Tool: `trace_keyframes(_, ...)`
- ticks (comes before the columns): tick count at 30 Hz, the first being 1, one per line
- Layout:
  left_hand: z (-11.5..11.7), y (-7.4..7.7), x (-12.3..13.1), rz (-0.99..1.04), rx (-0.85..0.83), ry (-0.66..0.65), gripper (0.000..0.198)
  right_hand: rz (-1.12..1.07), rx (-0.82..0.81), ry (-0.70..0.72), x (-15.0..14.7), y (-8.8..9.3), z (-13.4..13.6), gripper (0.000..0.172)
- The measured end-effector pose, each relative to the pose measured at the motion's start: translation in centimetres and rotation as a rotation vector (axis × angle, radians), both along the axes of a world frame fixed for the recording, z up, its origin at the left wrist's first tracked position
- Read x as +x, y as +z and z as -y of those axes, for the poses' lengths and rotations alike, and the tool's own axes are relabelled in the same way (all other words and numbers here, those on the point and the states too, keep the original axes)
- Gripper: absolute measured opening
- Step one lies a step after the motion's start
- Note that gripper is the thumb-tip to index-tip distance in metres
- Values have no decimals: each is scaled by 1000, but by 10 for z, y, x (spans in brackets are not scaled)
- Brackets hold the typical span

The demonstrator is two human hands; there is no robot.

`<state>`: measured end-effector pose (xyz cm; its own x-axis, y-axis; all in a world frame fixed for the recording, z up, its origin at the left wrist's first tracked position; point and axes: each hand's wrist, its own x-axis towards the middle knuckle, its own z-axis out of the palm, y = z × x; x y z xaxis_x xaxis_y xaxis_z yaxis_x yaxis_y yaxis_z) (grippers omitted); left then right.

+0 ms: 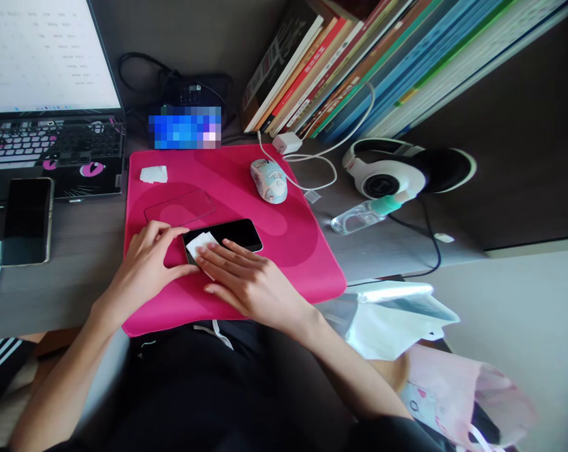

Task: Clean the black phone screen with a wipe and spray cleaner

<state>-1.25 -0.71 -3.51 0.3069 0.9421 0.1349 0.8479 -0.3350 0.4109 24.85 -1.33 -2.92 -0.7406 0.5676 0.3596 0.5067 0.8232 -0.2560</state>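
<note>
A smartphone (241,233) with a dark screen lies face up on a pink mat (307,276). My left hand (147,267) grips the phone's left end between thumb and fingers. Under the fingers of my right hand (250,282), a folded white wipe (201,243) is pressed flat against the left part of the screen. The right fingers are stretched out over it and hide part of it. Just beyond the phone lies a clear screen protector (180,207). A crumpled white tissue (154,174) rests near the mat's far left corner.
A patterned mouse (268,181) sits at the mat's far right. Beyond the mat are a white charger (287,143) with its cable, a spray bottle (359,215), headphones (387,169) and a row of books (340,69). At left stand a laptop (48,138) and another phone (27,221).
</note>
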Motion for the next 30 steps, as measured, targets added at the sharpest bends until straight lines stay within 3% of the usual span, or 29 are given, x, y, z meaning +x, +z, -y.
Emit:
trace_keyframes(14,4,13,6,6,-45,-16,64,-2,50,-184,43,-12,5,50)
trace_keyframes(20,3,11,6,1,-43,-17,63,-40,61,-239,44,-19,4,56)
trace_keyframes(30,2,11,5,1,-39,-11,63,-30,-107,-285,36,-18,-25,56)
